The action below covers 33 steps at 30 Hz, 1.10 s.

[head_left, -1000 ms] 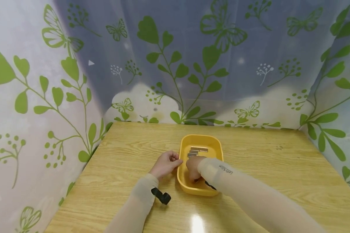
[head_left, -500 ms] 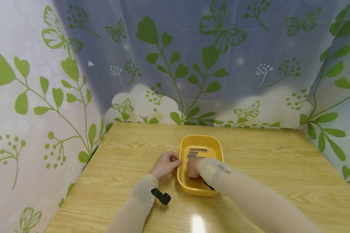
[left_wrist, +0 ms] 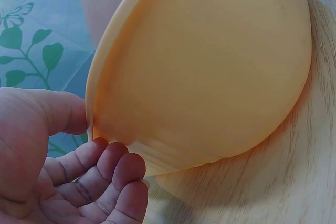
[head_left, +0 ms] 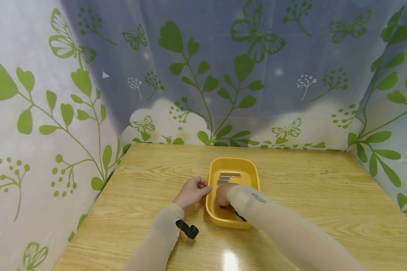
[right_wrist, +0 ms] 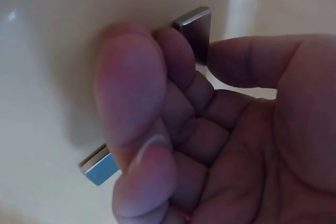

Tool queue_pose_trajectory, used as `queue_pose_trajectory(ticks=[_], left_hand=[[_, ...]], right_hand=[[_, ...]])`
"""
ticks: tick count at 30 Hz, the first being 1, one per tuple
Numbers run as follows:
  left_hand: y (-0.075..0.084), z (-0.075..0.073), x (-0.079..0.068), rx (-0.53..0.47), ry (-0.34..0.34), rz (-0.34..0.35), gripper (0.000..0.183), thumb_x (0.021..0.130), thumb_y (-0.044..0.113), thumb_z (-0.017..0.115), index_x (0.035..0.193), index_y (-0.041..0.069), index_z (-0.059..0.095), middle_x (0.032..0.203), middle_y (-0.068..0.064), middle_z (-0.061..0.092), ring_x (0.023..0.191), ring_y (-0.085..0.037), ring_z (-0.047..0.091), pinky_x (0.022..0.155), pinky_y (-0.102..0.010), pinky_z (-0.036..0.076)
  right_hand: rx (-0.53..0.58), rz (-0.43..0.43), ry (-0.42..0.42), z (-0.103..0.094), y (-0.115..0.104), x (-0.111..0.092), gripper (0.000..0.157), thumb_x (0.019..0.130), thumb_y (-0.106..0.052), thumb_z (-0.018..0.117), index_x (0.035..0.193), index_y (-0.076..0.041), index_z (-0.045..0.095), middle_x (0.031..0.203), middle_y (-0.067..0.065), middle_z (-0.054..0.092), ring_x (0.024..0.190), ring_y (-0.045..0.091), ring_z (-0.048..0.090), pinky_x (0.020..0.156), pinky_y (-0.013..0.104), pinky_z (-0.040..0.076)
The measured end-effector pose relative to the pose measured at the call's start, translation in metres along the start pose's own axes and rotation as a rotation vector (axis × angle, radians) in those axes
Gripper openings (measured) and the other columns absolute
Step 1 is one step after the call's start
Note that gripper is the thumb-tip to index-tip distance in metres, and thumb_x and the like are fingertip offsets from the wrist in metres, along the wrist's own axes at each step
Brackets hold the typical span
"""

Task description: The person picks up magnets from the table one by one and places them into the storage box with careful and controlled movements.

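Note:
A yellow plastic tray [head_left: 231, 223] with rounded corners stands on the table. At its left side my left hand [head_left: 191, 192] pinches the rim between thumb and index finger; the left wrist view shows the thumb on one side of the tray wall [left_wrist: 226, 72] and the fingers on the other. Inside the tray, my right hand [head_left: 225, 195] is low over the floor. In the right wrist view its thumb and a finger pinch a small shiny metal block [right_wrist: 198, 31]. Another metal block [right_wrist: 101, 167] lies behind the fingers, partly hidden. Several flat metal blocks [head_left: 230, 175] lie in short rows toward the tray's far end.
Under the tray is a wooden table [head_left: 149, 177]. Fabric curtains [head_left: 203, 75] printed with leaves and butterflies hang behind the table and at both sides. A black wrist mount [head_left: 188, 229] sits on the left forearm.
My right hand has shifted slightly within the tray, and its lower edge is now a little farther from the tray's near end. The left hand stays on the rim.

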State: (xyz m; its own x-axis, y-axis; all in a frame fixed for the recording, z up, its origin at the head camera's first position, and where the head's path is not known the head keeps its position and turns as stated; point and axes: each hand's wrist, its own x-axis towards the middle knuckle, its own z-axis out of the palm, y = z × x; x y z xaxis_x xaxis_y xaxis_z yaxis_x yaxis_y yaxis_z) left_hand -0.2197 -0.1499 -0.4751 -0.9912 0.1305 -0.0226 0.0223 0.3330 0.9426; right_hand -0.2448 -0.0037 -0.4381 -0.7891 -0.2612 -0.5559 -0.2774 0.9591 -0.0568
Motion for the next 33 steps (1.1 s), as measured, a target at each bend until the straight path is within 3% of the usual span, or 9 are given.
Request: queue_pose_trajectory(ticks=[12, 20, 26, 33], left_hand=[[-0.001, 0.0, -0.001, 0.026, -0.011, -0.01, 0.019, 0.089, 0.018, 0.069, 0.098, 0.004, 0.059, 0.086, -0.006, 0.056, 0.073, -0.016, 0.053, 0.063, -0.027, 0.047], [0.0, 0.002, -0.002, -0.012, -0.021, -0.009, 0.021, 0.09, 0.017, 0.069, 0.1, 0.002, 0.059, 0.086, -0.007, 0.056, 0.073, -0.016, 0.053, 0.063, -0.028, 0.047], [0.0, 0.003, -0.001, 0.001, -0.023, 0.005, 0.023, 0.09, 0.018, 0.069, 0.1, 0.001, 0.058, 0.086, -0.007, 0.056, 0.072, -0.016, 0.054, 0.064, -0.031, 0.049], [-0.003, 0.002, 0.0, 0.017, -0.026, -0.006, 0.021, 0.09, 0.018, 0.069, 0.1, 0.002, 0.059, 0.087, -0.007, 0.057, 0.074, -0.016, 0.054, 0.064, -0.028, 0.049]], right_hand=[[0.019, 0.017, 0.017, 0.002, -0.001, 0.003, 0.017, 0.093, -0.016, 0.056, 0.081, -0.007, 0.064, 0.07, 0.008, 0.061, 0.047, 0.014, 0.054, 0.046, 0.024, 0.044], [0.077, 0.04, 0.028, 0.005, 0.002, 0.012, 0.026, 0.095, -0.018, 0.054, 0.075, -0.005, 0.064, 0.067, 0.009, 0.065, 0.046, 0.016, 0.057, 0.046, 0.026, 0.048], [0.076, 0.033, 0.043, 0.005, 0.005, 0.015, 0.022, 0.095, -0.018, 0.054, 0.081, -0.005, 0.065, 0.078, 0.011, 0.06, 0.047, 0.017, 0.058, 0.045, 0.027, 0.047], [0.064, 0.025, 0.033, 0.002, 0.004, 0.004, 0.02, 0.094, -0.018, 0.055, 0.08, -0.007, 0.065, 0.08, 0.01, 0.059, 0.049, 0.015, 0.057, 0.047, 0.025, 0.047]])
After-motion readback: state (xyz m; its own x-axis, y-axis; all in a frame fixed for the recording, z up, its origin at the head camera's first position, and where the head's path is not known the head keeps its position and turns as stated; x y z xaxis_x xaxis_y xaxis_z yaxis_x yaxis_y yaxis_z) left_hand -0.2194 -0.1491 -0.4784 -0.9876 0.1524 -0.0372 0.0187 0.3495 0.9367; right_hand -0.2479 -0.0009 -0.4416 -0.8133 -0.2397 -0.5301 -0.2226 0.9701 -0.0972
